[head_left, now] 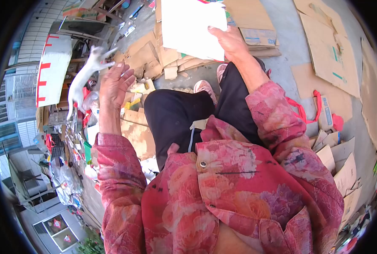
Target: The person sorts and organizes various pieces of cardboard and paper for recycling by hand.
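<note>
My right hand (233,42) grips the right edge of a large white sheet (192,31), its thumb lying on top. The sheet overlaps the flattened cardboard pile (175,63) on the ground beyond my feet. My left hand (117,82) is raised at the left, fingers extended and holding nothing. Right beside its fingertips is a white cat (84,76), body stretched out, with its forelegs reaching across above the hand in this view. Cardboard scraps (135,135) lie below that hand, next to my knee.
Large flattened boxes (330,51) cover the ground at the right. Nearer me stand folded cardboard pieces (343,165) and a red strap (300,112). On the left are a white panel with red marks (52,72) and a heap of plastic bags (67,182).
</note>
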Demonstrator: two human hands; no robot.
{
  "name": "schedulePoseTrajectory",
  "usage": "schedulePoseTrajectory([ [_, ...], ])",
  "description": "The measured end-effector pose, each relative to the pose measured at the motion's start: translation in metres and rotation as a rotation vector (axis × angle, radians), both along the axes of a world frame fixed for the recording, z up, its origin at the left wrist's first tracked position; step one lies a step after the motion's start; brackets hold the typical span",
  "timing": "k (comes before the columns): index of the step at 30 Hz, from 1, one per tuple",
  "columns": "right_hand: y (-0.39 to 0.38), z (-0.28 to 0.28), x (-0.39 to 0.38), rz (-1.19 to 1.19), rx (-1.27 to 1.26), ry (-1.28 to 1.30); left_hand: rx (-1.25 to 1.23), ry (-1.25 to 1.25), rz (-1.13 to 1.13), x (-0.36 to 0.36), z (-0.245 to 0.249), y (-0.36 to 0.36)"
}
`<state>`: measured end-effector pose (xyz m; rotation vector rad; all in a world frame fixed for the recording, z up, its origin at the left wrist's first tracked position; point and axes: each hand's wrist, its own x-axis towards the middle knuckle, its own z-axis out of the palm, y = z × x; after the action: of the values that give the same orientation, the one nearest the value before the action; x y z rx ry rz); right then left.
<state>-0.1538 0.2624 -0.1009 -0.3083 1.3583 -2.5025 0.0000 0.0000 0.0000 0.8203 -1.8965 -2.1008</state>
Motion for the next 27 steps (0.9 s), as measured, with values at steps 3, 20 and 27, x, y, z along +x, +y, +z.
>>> schedulePoseTrajectory([
  [3,-0.012,0.016,-0.019,-0.068,-0.045,0.049,-0.070,0.044,-0.019,-0.015,0.022,0.003],
  [20,0.013,-0.001,-0.006,0.008,0.096,-0.013,-0.101,0.024,-0.026,0.005,0.039,0.028],
  [27,0.008,0.001,-0.004,-0.045,0.064,-0.004,-0.099,0.019,-0.026,0.000,0.036,0.027],
])
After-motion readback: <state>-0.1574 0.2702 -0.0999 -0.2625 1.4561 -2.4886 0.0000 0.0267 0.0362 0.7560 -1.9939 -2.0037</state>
